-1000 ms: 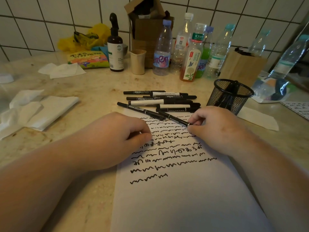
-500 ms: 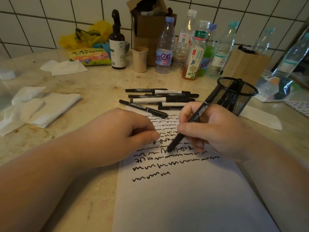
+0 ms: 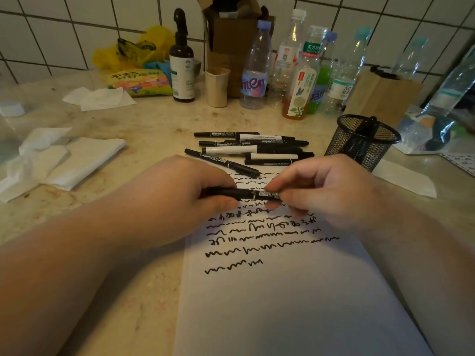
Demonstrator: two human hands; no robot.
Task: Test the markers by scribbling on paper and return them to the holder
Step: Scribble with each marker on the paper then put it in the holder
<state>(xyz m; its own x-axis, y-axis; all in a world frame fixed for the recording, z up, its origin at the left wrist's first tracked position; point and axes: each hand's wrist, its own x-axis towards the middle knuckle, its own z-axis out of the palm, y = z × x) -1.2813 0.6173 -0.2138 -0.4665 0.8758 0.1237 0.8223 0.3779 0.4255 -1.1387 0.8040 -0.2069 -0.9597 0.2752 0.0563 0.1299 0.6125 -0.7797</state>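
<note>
Over the paper [image 3: 295, 299], centre of surface [image 3: 154, 119]: both hands on one black marker [image 3: 246, 194], held level, crosswise, just above the scribbled lines. L hand [image 3: 180, 199] grip closed round marker's left end; R hand [image 3: 326, 191] pinches the right end, thumb and fingers shut on the barrel. White label print shows betw. the two hands. Can't tell if cap is on or off; ends hidden in the grips.

Paper: upper half filled w/ rows of black wavy scribbles, lower half blank.

Beyond paper: loose pile of markers [image 3: 257, 147] lying flat, some black, some w/ white barrels, roughly parallel; one black marker lies diagonal w/ its tip on the paper's top edge.

R of pile: black mesh holder [image 3: 359, 142], upright, near R hand but apart; at least one dark marker stands in it.

Back by tiled wall: row of plastic bottles [image 3: 257, 73], brown spray bottle [image 3: 182, 68], beige cup [image 3: 216, 87], cardboard box [image 3: 231, 34]. Far L: crumpled tissues [image 3: 64, 160].
</note>
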